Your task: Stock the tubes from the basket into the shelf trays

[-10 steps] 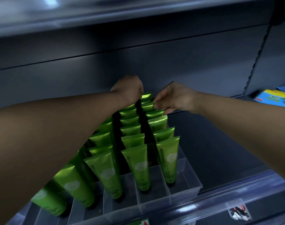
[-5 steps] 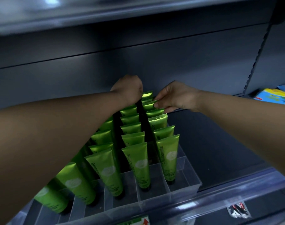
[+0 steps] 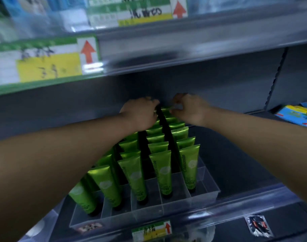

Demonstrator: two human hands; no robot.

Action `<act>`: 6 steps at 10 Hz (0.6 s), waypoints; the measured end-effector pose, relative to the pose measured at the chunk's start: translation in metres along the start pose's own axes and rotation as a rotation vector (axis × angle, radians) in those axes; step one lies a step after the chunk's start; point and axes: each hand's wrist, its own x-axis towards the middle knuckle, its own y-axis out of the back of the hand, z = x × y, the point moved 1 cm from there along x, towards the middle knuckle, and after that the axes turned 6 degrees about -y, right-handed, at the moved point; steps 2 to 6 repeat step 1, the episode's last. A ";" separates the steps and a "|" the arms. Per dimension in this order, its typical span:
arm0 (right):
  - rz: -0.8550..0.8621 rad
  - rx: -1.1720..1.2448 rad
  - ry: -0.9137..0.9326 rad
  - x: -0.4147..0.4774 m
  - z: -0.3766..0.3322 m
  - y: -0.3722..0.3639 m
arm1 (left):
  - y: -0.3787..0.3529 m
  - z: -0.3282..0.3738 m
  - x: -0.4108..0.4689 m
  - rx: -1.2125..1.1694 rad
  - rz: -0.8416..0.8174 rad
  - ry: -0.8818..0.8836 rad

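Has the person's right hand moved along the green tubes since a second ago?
Yes. The right hand has gone farther back along the right row of tubes, toward the back wall.

I'm seeing glossy metallic-green plastic tubes [image 3: 160, 172], clear smooth plastic tray [image 3: 149, 213], matt grey metal shelf [image 3: 219, 95], paper price labels [image 3: 44, 63].

1. Dark grey shelf [image 3: 236, 172], store unit, grey back panel.
2. Clear divided tray [image 3: 175, 205] sits on it, centre-L, just behind front rail [image 3: 245, 199].
3. Green tubes [image 3: 164, 172] stand cap-down in tray lanes, rows front to back.
4. Blue-yellow pack [image 3: 296, 114] lies far R, well apart from tray.
5. Price label [image 3: 152, 231] w/ red arrow below the rail.
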 end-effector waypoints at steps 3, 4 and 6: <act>-0.031 -0.115 0.006 -0.013 -0.019 -0.009 | 0.007 -0.002 -0.027 0.074 -0.038 0.007; -0.031 -0.115 0.006 -0.013 -0.019 -0.009 | 0.007 -0.002 -0.027 0.074 -0.038 0.007; -0.031 -0.115 0.006 -0.013 -0.019 -0.009 | 0.007 -0.002 -0.027 0.074 -0.038 0.007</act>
